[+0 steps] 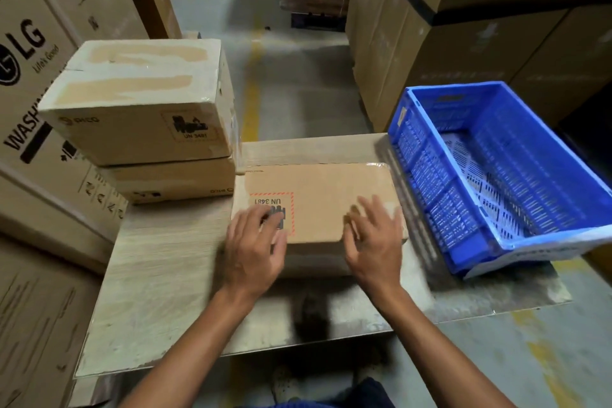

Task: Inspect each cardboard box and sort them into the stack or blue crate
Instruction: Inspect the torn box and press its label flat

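Cardboard box (324, 202): brown and flat, it lies on the table in the middle, between the stack on the left and the blue crate on the right.
Sticker (273, 205): it is on top of the box, has an orange edge and reads UN 3481 upside down.
Left hand (256, 242): wide open with the fingers spread, over the near left part of the box and part of the sticker. It holds nothing. It is too blurry to tell if it touches.
Right hand (374, 242): also wide open with the fingers spread, over the near right corner of the box. It holds nothing.
Stack (139, 99): two boxes on the far left of the table, the big one on top of a flatter one (172, 179).
Blue crate (424, 172): plastic with holes, on the right end of the table, tilted a little.
Table (159, 275): pale and worn.
Big cartons (23, 76): they stand on the left, one with LG on it.
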The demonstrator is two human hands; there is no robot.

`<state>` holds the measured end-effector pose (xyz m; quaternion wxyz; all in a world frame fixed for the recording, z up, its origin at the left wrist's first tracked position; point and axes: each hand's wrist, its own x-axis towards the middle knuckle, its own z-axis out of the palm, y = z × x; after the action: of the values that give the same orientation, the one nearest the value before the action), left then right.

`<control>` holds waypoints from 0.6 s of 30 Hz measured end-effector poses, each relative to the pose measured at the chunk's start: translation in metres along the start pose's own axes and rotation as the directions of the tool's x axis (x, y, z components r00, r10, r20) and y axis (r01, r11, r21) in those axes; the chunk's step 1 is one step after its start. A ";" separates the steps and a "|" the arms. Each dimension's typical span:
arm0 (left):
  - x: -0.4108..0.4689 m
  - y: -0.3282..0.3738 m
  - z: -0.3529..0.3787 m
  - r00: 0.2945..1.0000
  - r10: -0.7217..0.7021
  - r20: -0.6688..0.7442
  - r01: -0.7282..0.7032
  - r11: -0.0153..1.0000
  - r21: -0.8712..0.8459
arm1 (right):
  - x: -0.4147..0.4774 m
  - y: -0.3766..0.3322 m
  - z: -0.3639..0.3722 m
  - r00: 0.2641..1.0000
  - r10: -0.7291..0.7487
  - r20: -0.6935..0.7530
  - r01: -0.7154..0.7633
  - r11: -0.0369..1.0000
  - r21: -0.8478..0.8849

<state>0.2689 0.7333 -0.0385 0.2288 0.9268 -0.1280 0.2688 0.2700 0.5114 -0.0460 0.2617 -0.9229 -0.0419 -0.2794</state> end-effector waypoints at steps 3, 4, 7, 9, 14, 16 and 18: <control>-0.005 0.008 0.004 0.987 0.041 0.153 -0.052 0.996 0.070 | -0.006 -0.012 0.015 0.988 -0.131 0.084 0.132 0.991 -0.014; -0.008 0.009 0.005 0.982 0.036 0.188 -0.056 0.993 0.102 | -0.008 -0.015 0.017 0.984 -0.154 0.086 0.158 0.987 -0.043; -0.006 0.008 0.007 0.978 0.014 0.208 -0.035 0.995 0.098 | -0.004 -0.018 0.012 0.977 -0.193 0.092 0.202 0.974 -0.103; -0.001 0.005 0.005 0.973 0.014 0.231 -0.033 0.997 0.076 | 0.004 -0.016 0.007 0.968 -0.227 0.107 0.241 0.959 -0.147; 0.014 0.001 -0.011 0.958 -0.014 0.285 0.001 0.999 0.046 | 0.022 -0.039 0.011 0.910 -0.329 0.252 0.363 0.926 -0.102; 0.017 -0.001 -0.011 0.945 -0.110 0.308 0.088 0.993 0.083 | 0.026 -0.056 0.024 0.888 -0.357 0.289 0.386 0.921 -0.048; 0.019 -0.002 -0.010 0.930 -0.177 0.322 0.147 0.982 0.115 | 0.026 -0.064 0.036 0.913 -0.324 0.249 0.335 0.942 -0.003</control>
<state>0.2811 0.7378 -0.0215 0.1839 0.9754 -0.0757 0.0950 0.2952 0.5830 -0.0277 0.1826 -0.9357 -0.2224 -0.2042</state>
